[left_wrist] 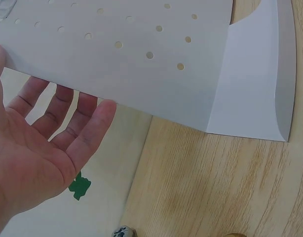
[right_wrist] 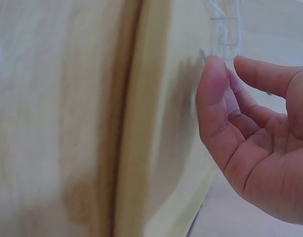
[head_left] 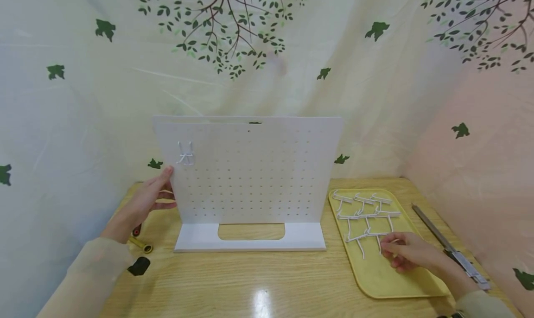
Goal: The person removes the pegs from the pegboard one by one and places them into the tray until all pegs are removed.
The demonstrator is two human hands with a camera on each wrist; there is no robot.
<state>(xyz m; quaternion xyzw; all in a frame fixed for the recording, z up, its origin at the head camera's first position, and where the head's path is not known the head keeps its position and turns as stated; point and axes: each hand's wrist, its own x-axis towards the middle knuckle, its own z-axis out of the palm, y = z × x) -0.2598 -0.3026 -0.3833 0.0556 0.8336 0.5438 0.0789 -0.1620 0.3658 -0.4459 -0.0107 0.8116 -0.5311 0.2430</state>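
A white pegboard (head_left: 258, 146) stands upright on a base with a cutout. One white wire hook (head_left: 185, 158) hangs at its upper left. My left hand (head_left: 146, 200) holds the board's left edge, its thumb on the front and the fingers (left_wrist: 85, 123) reaching behind. On the right, a yellow tray (head_left: 375, 283) bears several white wire hooks (head_left: 363, 237) laid out in rows. My right hand (head_left: 409, 252) is over the tray with bent fingers, the fingertips right at the nearest hook's prong. In the right wrist view a gap shows between thumb and forefinger (right_wrist: 213, 81).
A metal caliper-like tool (head_left: 446, 244) lies right of the tray. Near my left forearm are a brass-coloured ring-ended piece (head_left: 146, 248) and a black object (head_left: 139, 265). A printed curtain (head_left: 267, 91) hangs behind the wooden table (head_left: 233, 281).
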